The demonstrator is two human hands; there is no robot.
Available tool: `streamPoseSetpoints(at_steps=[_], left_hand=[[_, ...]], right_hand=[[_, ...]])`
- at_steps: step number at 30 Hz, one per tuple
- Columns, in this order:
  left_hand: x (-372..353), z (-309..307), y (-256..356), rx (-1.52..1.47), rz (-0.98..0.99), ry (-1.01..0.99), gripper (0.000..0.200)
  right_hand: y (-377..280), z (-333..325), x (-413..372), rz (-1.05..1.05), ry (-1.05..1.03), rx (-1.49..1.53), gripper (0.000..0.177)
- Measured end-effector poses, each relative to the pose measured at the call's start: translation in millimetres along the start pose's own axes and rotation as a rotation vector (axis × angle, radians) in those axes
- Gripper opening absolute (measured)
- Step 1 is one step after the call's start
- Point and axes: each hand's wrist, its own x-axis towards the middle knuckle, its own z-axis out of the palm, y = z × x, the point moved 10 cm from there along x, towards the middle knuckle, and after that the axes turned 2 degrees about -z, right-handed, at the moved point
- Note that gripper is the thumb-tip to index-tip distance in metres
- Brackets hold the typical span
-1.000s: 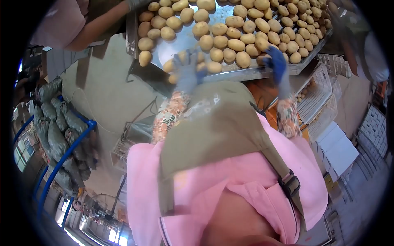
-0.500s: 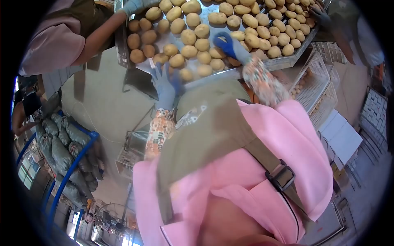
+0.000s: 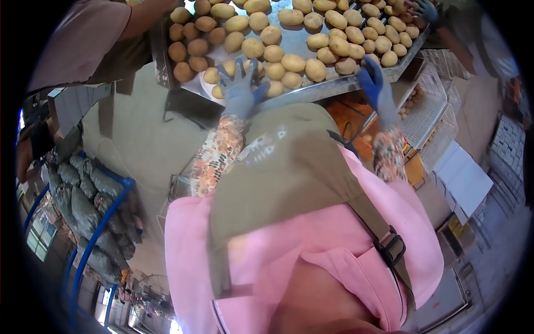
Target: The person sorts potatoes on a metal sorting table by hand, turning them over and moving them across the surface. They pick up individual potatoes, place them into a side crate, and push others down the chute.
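Observation:
Yellow-brown potatoes point(image 3: 293, 62) lie in loose rows on a metal sorting table point(image 3: 328, 88) with a raised rim. My left hand point(image 3: 236, 93), in a grey-blue glove, reaches over the near rim. Its fingers are spread on and between potatoes at the near left; nothing is gripped in it. My right hand point(image 3: 378, 89), in a glove with a blue palm, is at the rim farther right. Its fingers stretch up beside a potato point(image 3: 346, 66), and I see nothing held in them.
Co-workers' arms reach in at the upper left point(image 3: 147, 16) and upper right, where a gloved hand point(image 3: 425, 10) touches potatoes. Plastic crates point(image 3: 425, 106) stand right of the table, some holding potatoes. Filled green sacks point(image 3: 83, 206) rest on a blue-framed cart point(image 3: 103, 217) at left.
My right hand has moved right, from among the potatoes to the rim. My left hand has shifted slightly right and farther over the potatoes. Several potatoes have changed position.

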Motion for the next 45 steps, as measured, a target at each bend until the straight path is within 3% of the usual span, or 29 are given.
streamPoseSetpoints(at_steps=[2,4,5,6,9,10,12,14,15,16,18,19,21,23,24,25,26,28,29,31,32,34,38,40,41,44,45], left_hand=[[-11,-6,-16,-0.013,-0.089,-0.019,0.068],[-25,-10,-32,-0.03,-0.188,-0.036,0.071],[-33,-4,-46,0.02,-0.289,-0.09,0.076],[-41,0,-60,0.067,-0.389,-0.141,0.082],[-74,-8,-86,-0.057,-0.471,-0.056,0.081],[-88,-4,-99,-0.17,-0.475,-0.012,0.081],[-104,4,-117,-0.223,-0.469,0.075,0.082],[-130,4,-135,-0.215,-0.692,0.089,0.083],[-131,-6,-128,-0.084,-0.646,0.186,0.082],[-127,-5,-127,-0.085,-0.642,0.18,0.082],[-99,-19,-101,0.036,-0.417,0.305,0.077],[-81,-23,-84,0.038,-0.398,0.252,0.071],[-54,-25,-46,0.009,-0.221,0.303,0.065],[-25,9,-11,0.041,-0.06,0.05,0.064],[-19,22,2,0.016,-0.028,-0.091,0.064],[-20,19,5,0.017,-0.032,-0.089,0.064],[-23,16,6,0.061,-0.046,-0.106,0.068],[-29,11,-3,0.11,-0.068,-0.117,0.073],[-37,-1,-24,0.021,-0.181,-0.027,0.075],[-62,-11,-64,-0.161,-0.344,0.107,0.088],[-72,-14,-75,-0.202,-0.343,0.139,0.089],[-89,-1,-98,-0.118,-0.397,0.166,0.081],[-83,-36,-66,0.113,-0.274,0.32,0.069],[-59,-31,-25,-0.352,-0.079,0.069,0.044],[-49,-18,-8,-0.368,0.032,-0.002,0.036],[-24,9,24,-0.247,0.054,-0.151,0.041],[-20,9,29,-0.245,0.057,-0.148,0.041]], right_hand=[[-60,31,36,-0.345,0.082,-0.505,0.053],[-54,76,66,-0.349,-0.023,-1.012,0.055],[-48,88,76,-0.251,-0.113,-1.145,0.052],[-47,89,83,-0.273,-0.118,-1.144,0.052],[-36,87,91,-0.454,-0.443,-0.339,0.038],[-54,77,68,-0.32,-0.563,-0.091,0.037],[-49,49,19,0.111,-0.728,0.054,0.037],[-28,27,-25,0.226,-1.028,0.137,0.035],[16,6,-29,0.157,-1.034,-0.267,0.033],[36,-2,-46,0.253,-1.161,-0.319,0.027],[54,-11,-45,0.208,-0.976,-0.256,0.024],[49,-3,-46,0.21,-0.977,-0.256,0.024],[1,32,-28,0.06,-0.699,-0.163,0.026],[-8,94,-29,0.262,-0.759,0.01,0.028],[-4,136,-29,0.204,-0.826,0.123,0.028],[0,172,-35,0.146,-0.895,0.236,0.028],[-40,180,-41,-0.383,-0.819,-0.067,0.03],[-36,214,-39,-0.502,-1.07,-0.48,0.032],[-52,210,-29,-0.567,-1.049,-0.534,0.031],[-34,189,22,-0.147,-0.658,-0.249,0.033],[-54,179,37,-0.324,-0.568,-0.253,0.038],[-43,185,42,-0.448,-0.549,-0.823,0.046],[-56,219,39,-0.454,-0.581,-1.095,0.052],[-51,220,48,-0.286,-0.667,-0.913,0.053],[-48,217,49,-0.286,-0.666,-0.916,0.053],[-28,206,52,-0.272,-0.619,-0.716,0.058],[-25,202,50,-0.379,-0.525,-0.685,0.056]])
